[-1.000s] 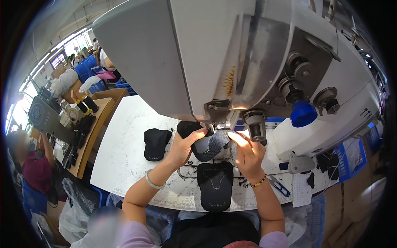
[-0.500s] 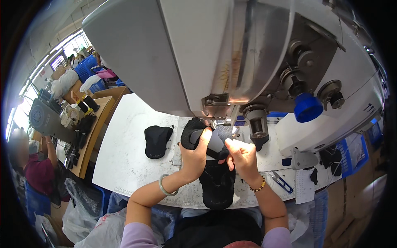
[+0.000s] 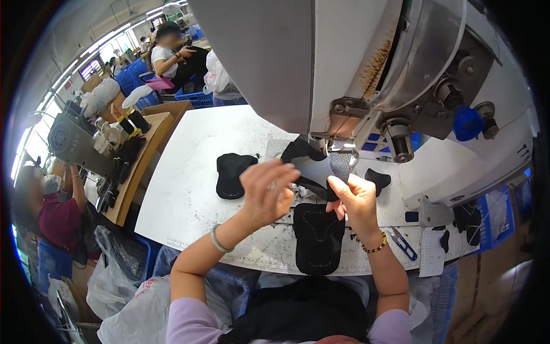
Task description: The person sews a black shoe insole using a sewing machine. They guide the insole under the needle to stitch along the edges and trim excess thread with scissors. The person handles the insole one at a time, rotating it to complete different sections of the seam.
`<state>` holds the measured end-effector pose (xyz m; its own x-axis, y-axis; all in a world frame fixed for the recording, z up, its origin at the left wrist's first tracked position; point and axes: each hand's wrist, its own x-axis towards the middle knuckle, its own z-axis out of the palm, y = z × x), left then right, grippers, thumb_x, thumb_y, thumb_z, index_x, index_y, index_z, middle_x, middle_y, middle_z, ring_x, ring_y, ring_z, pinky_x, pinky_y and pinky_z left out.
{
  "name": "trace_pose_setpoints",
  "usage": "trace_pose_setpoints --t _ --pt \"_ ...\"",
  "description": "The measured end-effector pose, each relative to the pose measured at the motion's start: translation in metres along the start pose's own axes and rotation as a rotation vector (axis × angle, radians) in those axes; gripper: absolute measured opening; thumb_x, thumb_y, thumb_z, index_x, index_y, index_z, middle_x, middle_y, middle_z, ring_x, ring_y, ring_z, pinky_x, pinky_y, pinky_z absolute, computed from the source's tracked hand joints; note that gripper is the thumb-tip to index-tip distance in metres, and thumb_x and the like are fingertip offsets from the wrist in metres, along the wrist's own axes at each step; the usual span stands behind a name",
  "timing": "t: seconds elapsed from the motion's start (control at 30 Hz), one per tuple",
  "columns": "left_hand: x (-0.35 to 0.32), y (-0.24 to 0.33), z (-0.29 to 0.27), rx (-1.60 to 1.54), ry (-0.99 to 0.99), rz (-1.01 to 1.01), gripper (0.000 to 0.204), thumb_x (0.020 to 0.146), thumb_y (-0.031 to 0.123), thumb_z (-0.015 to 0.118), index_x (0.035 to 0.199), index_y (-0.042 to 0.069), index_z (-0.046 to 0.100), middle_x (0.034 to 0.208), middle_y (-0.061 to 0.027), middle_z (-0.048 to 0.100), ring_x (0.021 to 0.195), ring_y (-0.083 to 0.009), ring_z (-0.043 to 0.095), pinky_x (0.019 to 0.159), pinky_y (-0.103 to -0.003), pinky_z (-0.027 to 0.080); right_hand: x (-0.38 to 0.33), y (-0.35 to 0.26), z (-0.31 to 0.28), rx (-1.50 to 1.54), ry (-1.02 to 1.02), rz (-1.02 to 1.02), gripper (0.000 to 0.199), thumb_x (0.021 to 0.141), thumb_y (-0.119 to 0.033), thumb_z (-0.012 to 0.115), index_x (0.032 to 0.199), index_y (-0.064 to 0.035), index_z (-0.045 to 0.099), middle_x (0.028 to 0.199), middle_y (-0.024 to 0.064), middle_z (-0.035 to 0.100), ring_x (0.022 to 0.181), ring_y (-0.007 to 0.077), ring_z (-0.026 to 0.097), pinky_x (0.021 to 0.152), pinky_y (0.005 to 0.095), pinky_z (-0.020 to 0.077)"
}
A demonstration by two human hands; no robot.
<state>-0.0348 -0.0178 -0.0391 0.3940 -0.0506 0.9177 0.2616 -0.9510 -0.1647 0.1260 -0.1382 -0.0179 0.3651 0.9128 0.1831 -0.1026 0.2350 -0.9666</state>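
Observation:
Under the needle area of a large white sewing machine (image 3: 258, 63) lies a black shoe upper (image 3: 302, 150) with a grey mesh part (image 3: 342, 164). My right hand (image 3: 357, 200) pinches the upper's near right edge between thumb and fingers. Raised just left of it, my left hand (image 3: 267, 192) is off the upper, fingers stretched and somewhat blurred, holding nothing visible. A flat black piece (image 3: 234, 176) lies left of my left hand. Another, with stitched lines (image 3: 318, 241), lies between my forearms at the table's front edge.
Blue-handled thread snips (image 3: 404, 245) and a paper slip (image 3: 432, 252) lie on the white table (image 3: 177, 172) at right. A small black piece (image 3: 378, 180) sits beyond my right hand. Plastic bags (image 3: 137, 312) hang below the front edge. Co-workers sit at left and at the back.
My left hand has let go of the upper and lifted away from it. My right hand keeps its pinch. The view has shifted, showing another person at the back.

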Motion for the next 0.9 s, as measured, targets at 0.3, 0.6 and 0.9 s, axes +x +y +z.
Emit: trace_pose_setpoints --t 0.3,0.6,0.9 --pt "0.034 0.008 0.005 -0.14 -0.076 0.198 0.024 0.073 0.002 0.06 0.095 0.0 0.066 0.098 -0.0094 0.066 0.088 -0.0234 0.065 0.074 -0.032 0.053 -0.01 0.01 -0.016 -0.728 0.283 -0.598 0.011 0.078 -0.002 0.064 0.089 -0.0024 0.06 0.079 0.0077 0.06 0.066 0.0143 0.059 0.057 0.0262 0.0472" --pt "0.059 0.002 -0.012 -0.198 -0.317 0.312 0.03 0.07 0.006 0.065 0.099 -0.001 0.062 0.097 -0.0082 0.06 0.091 -0.021 0.062 0.08 -0.031 0.054 0.027 -0.008 -0.05 -1.055 -0.126 -1.1 0.022 0.071 -0.003 0.068 0.092 -0.0091 0.065 0.084 -0.0021 0.061 0.067 0.0136 0.054 0.069 0.0295 0.0438" --pt "0.056 0.0 -0.005 -0.211 -0.315 0.231 0.028 0.073 0.007 0.063 0.1 0.003 0.063 0.099 -0.0055 0.061 0.093 -0.0201 0.061 0.081 -0.032 0.052 0.023 0.006 -0.057 -1.054 -0.122 -0.945 0.022 0.071 0.002 0.066 0.09 -0.0087 0.061 0.091 0.005 0.057 0.079 0.0191 0.057 0.071 0.0302 0.0465"
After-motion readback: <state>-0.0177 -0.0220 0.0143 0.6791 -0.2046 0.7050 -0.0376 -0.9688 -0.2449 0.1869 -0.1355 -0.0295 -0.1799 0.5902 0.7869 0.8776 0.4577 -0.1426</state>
